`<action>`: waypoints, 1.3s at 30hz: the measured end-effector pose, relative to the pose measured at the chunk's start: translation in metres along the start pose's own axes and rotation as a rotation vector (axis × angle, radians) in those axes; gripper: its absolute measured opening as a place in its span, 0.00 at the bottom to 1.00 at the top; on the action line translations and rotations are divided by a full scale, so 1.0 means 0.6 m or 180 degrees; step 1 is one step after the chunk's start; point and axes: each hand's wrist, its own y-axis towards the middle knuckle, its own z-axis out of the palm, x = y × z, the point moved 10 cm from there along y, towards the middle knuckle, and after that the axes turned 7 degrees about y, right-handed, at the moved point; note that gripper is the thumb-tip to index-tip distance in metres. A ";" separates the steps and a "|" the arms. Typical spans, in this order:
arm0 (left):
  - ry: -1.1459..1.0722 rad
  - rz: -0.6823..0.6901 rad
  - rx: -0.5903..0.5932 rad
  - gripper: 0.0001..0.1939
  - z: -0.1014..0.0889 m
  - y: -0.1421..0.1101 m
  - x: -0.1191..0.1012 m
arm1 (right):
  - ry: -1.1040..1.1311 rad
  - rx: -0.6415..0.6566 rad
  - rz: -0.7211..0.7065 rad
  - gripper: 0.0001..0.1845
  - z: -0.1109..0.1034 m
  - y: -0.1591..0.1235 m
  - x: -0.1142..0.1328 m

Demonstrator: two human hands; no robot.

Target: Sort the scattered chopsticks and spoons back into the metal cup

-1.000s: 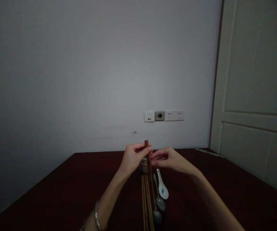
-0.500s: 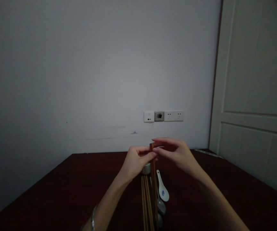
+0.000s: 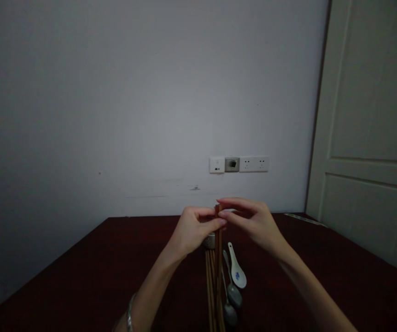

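Note:
Upright above the table, a few reddish-brown chopsticks [image 3: 218, 258] are pinched near their top ends. My left hand [image 3: 195, 228] closes on them from the left, thumb in front. From the right, the fingertips of my right hand [image 3: 248, 216] also press on the same ends. Below lie lighter wooden chopsticks [image 3: 209, 281], partly hidden by the held ones. To their right rest two metal spoons [image 3: 233, 295] and a white ceramic spoon [image 3: 237, 272] with a blue mark. A small pale cup-like container [image 3: 209, 241] stands behind, partly covered by my left hand.
The dark red table [image 3: 132, 263] reaches back to a grey wall [image 3: 150, 92]. Sockets and switches [image 3: 239, 164] are set in the wall. A pale door panel [image 3: 374, 138] stands at the right, and a thin flat strip [image 3: 305, 219] lies near the table's back right edge.
The view has shifted slightly, so the wall and table sit further right. Held chopsticks now stand closer together and straighter; both spoons beneath show more fully. Both hands keep their grip.

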 end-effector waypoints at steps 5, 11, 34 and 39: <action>0.0069 -0.0020 0.0053 0.13 0.005 0.002 0.003 | -0.0181 0.0116 -0.0222 0.11 0.004 0.000 0.010; 0.0060 -0.0047 0.0070 0.12 0.010 0.000 0.007 | -0.0287 0.0286 -0.0455 0.09 0.009 -0.002 0.021; -0.0134 -0.0101 -0.0004 0.13 0.000 0.008 0.021 | 0.0082 0.0280 0.0291 0.22 -0.011 -0.002 -0.025; -0.0181 -0.0218 -0.0357 0.12 -0.025 0.015 0.036 | 0.0349 0.0837 0.1315 0.21 0.011 -0.021 -0.110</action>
